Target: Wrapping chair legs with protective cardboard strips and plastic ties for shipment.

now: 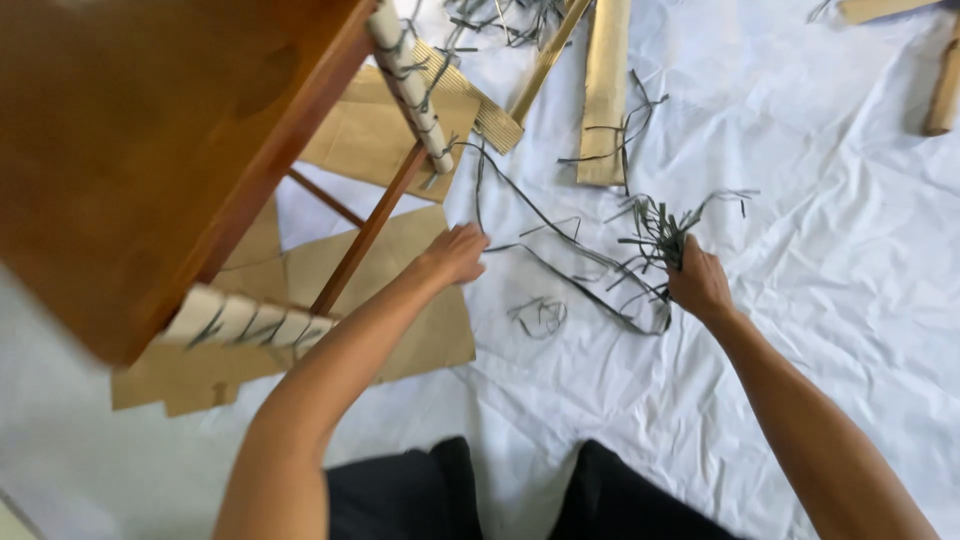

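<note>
Right hand [698,282]: clenched on a bundle of grey strips [655,232], mid white sheet [800,300]. One long strip [560,230] runs leftward toward left hand [455,255], nearer; its grip cannot be told, beside wooden stool [150,150].

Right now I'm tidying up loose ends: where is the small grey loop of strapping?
In the head view, the small grey loop lies on the white sheet, between the left hand and right hand, just right of the flat cardboard.
</note>
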